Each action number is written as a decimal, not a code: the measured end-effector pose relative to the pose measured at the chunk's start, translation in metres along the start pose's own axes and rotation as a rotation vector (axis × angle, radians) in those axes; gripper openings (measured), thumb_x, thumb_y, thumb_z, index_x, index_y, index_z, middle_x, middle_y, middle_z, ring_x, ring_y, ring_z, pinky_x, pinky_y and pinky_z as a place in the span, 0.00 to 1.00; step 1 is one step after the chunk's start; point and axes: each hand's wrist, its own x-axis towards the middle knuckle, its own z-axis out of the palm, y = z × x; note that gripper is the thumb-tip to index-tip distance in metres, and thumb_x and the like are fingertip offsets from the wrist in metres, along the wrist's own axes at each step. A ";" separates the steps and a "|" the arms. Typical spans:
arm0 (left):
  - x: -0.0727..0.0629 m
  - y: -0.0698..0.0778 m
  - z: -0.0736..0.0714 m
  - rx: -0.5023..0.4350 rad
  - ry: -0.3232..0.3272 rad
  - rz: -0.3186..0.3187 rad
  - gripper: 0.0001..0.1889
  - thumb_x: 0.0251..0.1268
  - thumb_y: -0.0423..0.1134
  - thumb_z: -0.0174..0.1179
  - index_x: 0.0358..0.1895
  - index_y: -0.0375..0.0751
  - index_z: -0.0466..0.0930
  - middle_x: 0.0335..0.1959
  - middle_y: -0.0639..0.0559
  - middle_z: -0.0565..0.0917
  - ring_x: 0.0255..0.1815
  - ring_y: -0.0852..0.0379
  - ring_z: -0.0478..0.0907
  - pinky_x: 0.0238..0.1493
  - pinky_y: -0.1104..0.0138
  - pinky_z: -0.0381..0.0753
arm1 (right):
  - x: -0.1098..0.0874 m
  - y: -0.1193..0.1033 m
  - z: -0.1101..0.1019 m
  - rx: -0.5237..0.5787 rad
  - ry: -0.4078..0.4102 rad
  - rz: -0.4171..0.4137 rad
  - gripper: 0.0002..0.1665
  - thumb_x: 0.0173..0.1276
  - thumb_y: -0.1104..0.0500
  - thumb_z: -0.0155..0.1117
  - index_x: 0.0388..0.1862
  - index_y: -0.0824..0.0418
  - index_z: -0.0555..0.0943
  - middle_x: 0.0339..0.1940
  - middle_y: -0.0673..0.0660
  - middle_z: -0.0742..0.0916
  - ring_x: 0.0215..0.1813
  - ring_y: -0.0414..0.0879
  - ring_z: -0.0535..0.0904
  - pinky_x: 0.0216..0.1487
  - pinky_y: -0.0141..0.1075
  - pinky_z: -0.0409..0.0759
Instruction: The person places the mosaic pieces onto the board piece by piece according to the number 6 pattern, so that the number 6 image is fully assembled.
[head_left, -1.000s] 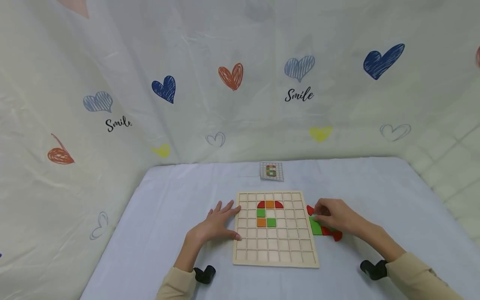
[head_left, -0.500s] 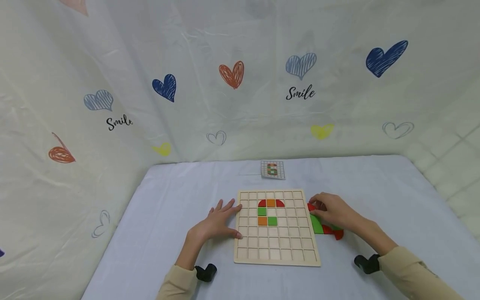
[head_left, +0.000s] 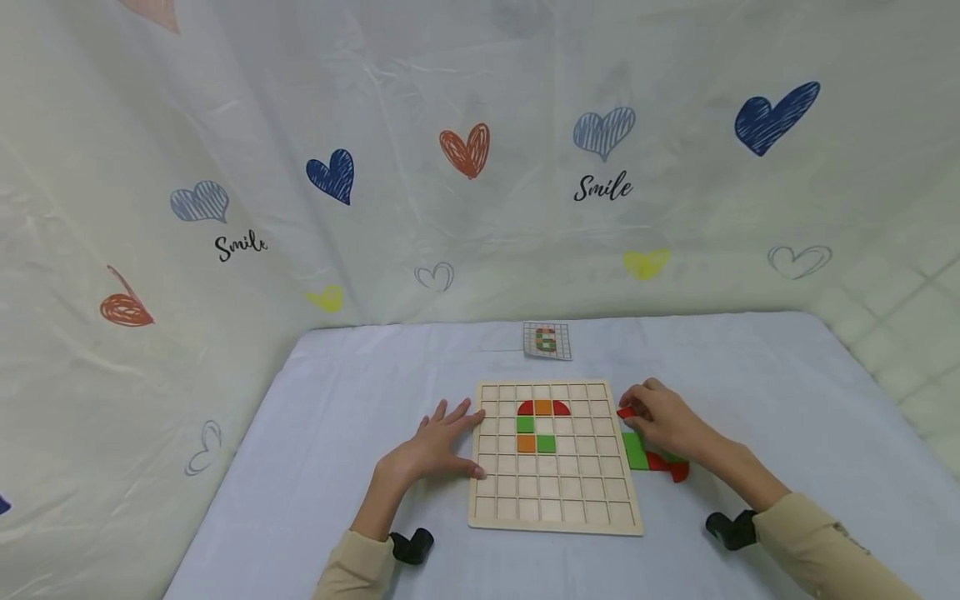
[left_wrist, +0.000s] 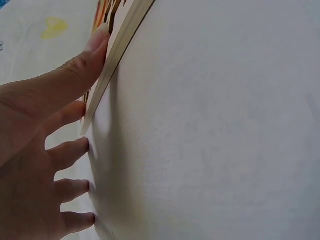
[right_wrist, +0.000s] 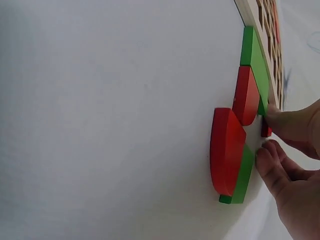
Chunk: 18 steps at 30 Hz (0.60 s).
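Observation:
A wooden grid board (head_left: 555,508) lies on the table, several red, orange and green pieces set in its cells. My left hand (head_left: 431,450) is spread at its left edge, thumb and index fingertip touching the frame; the left wrist view shows this hand (left_wrist: 45,135) with the thumb over the rim. Beside the board's right edge, my right hand (head_left: 671,419) pinches a small red piece (head_left: 626,412) between thumb and fingers. Its exact shape is mostly hidden, and only a bit of the red piece (right_wrist: 266,131) shows in the right wrist view.
Green pieces (head_left: 634,451) and red pieces (head_left: 678,472) lie loose right of the board, some leaning on one another. A small pattern card (head_left: 547,340) with a coloured grid rests behind the board. A hanging sheet with hearts (head_left: 465,150) rises behind the white-covered table.
My right hand has closed its fingertips on the red piece and shifted slightly away from me, baring more of the green piece. My left hand stays on the board's edge.

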 end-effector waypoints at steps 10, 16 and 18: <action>-0.002 0.001 -0.001 0.003 0.005 0.010 0.50 0.54 0.54 0.77 0.80 0.51 0.63 0.85 0.46 0.53 0.86 0.34 0.36 0.81 0.36 0.41 | 0.002 0.001 -0.004 -0.004 -0.013 0.043 0.14 0.64 0.66 0.74 0.45 0.70 0.81 0.40 0.60 0.81 0.41 0.49 0.77 0.44 0.43 0.85; -0.001 0.001 0.000 -0.003 0.005 0.008 0.49 0.54 0.54 0.77 0.80 0.50 0.63 0.85 0.45 0.53 0.86 0.34 0.36 0.81 0.35 0.41 | 0.003 0.000 -0.005 0.034 -0.029 0.037 0.13 0.64 0.68 0.73 0.44 0.68 0.78 0.36 0.56 0.82 0.38 0.46 0.76 0.38 0.37 0.81; -0.001 0.001 0.000 0.000 0.005 0.004 0.49 0.54 0.54 0.77 0.80 0.50 0.63 0.85 0.46 0.53 0.86 0.34 0.36 0.81 0.35 0.41 | 0.003 0.000 -0.005 0.046 -0.027 0.028 0.13 0.64 0.69 0.72 0.44 0.67 0.78 0.35 0.55 0.84 0.37 0.45 0.76 0.37 0.37 0.81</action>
